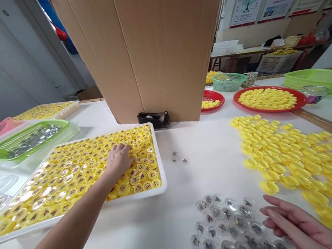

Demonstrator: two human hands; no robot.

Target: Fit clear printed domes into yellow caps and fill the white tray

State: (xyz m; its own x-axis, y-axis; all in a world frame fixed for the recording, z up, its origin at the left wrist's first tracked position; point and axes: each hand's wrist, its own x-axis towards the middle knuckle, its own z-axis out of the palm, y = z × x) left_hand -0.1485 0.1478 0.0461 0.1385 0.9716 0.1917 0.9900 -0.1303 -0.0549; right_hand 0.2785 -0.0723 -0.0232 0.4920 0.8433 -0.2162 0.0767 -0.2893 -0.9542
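Note:
My left hand point(119, 159) rests over the right part of a white tray point(163, 179), its fingers bent down onto the yellow round pieces point(79, 172). Each piece has a small picture under a clear cover. Its fingertips are hidden, so I cannot make out what they hold. At the lower right, my right hand point(298, 221) hovers with fingers stretched out, nothing visible in them. It is beside a cluster of clear round covers with small pictures point(223, 226). Loose yellow cups point(292, 155) are spread to the right of this cluster.
A tall cardboard sheet point(159, 50) stands behind a black tape dispenser point(154, 119). Three clear covers point(185, 160) lie mid-table. A green basket point(29, 139) stands left. Red plates, one a large red plate point(300, 98), hold yellow cups at the back right.

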